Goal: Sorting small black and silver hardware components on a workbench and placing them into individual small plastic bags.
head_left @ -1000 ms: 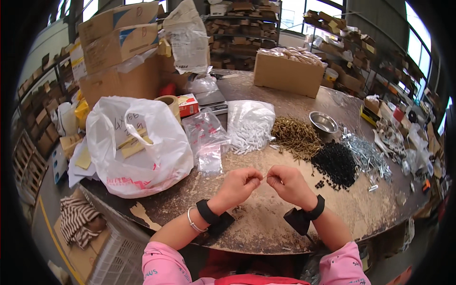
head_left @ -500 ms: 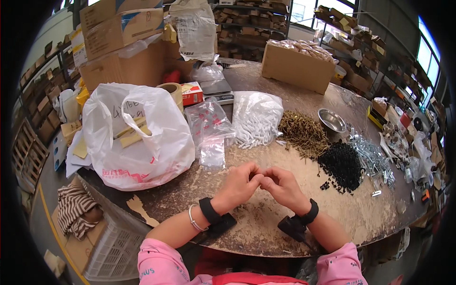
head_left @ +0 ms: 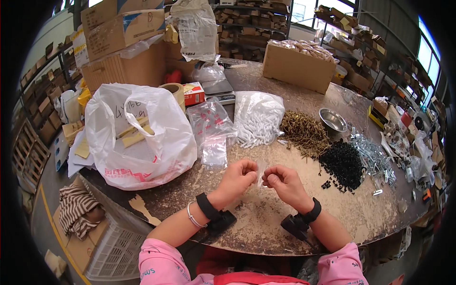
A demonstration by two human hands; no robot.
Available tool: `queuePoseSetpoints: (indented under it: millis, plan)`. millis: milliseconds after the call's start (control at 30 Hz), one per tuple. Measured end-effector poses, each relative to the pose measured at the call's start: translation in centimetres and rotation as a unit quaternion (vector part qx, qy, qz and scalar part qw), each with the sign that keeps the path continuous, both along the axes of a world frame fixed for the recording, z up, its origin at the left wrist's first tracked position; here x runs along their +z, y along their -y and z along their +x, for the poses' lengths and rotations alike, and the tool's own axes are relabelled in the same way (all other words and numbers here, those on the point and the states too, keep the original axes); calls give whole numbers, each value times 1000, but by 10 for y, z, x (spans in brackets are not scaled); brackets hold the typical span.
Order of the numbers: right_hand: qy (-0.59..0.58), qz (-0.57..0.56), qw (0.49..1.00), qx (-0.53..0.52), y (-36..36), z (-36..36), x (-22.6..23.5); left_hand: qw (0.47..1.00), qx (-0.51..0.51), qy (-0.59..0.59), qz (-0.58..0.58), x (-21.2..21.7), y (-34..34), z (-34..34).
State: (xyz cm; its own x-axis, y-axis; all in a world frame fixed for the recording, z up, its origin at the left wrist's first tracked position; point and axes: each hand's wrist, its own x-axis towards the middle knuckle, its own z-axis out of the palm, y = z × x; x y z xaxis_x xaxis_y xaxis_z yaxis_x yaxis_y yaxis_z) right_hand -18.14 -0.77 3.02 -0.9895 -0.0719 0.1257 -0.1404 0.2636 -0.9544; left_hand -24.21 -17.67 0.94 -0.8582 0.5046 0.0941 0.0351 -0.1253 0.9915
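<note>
A small clear plastic bag (head_left: 260, 173) stretches between my two hands, seen nearly edge-on. My left hand (head_left: 234, 182) pinches one side of it, my right hand (head_left: 287, 186) the other. Beyond my hands lies a flat stack of clear zip bags (head_left: 214, 153). White plastic wall plugs (head_left: 256, 126) spill from an open clear bag. Right of them are a heap of brass-coloured screws (head_left: 304, 133), a pile of small black parts (head_left: 341, 165) and a scatter of silvery metal pieces (head_left: 373, 152).
A big white carrier bag (head_left: 164, 159) stands on the left, with a tape roll (head_left: 175, 93) and a red-white box (head_left: 193, 93) behind. A metal bowl (head_left: 333, 120) sits by the screws. Cardboard boxes (head_left: 297, 68) and a scale (head_left: 219, 88) are farther back; a crate (head_left: 116, 244) stands lower left.
My hands, close together half a second ago, have drawn apart. The clear bag now shows between them.
</note>
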Motion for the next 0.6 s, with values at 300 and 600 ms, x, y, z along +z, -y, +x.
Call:
queuePoseSetpoints:
  millis: [300, 600]
  plan:
    - [-26, 24, 999, -8, 4, -1, -3, 965, 59, -202, -154, 12, -2, 9]
    - [-57, 68, 996, -17, 9, 0, -1, 932, 94, -290, -196, 19, -6, 21]
